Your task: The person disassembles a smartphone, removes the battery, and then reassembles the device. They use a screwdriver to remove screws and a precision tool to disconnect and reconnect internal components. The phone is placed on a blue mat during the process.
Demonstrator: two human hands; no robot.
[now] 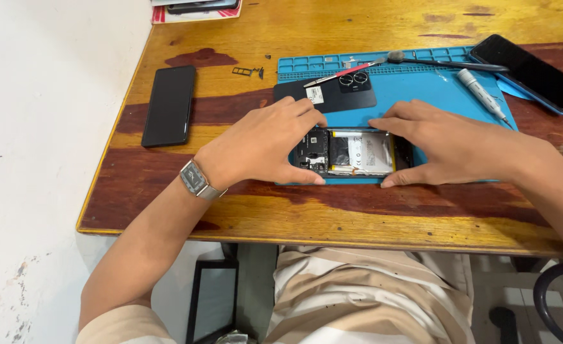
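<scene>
One opened black smartphone [358, 153], its back removed so the silver battery and dark circuit board are showing, is lying on the near edge of a blue rectangular silicone repair mat [421, 89], which is resting on a glossy wooden table [332, 216]. Two hands are bracketing it. The left hand [262, 143], with a square-faced metal wristwatch [195, 179] sitting on its wrist, is pressing on the phone's left end, fingers spread and curved over the top edge and thumb tucked along the bottom edge. The right hand [447, 146] is doing the same at the right end, fingers stretched flat across the top and thumb touching the lower corner. Neither hand is closing into a fist; both are gripping the phone by its edges.

Just beyond the hands, one detached black back cover [332, 94] is lying on the mat, with one red-handled pair of tweezers [342, 72] across it. One grey pen-shaped screwdriver [482, 94] and one dark slim brush [447, 62] are also lying on the mat. Two more intact black phones are resting on the table: one [168, 105] well to the left, one [528, 71] at the far right. One small SIM tray [246, 71] is sitting near the mat's left corner.
</scene>
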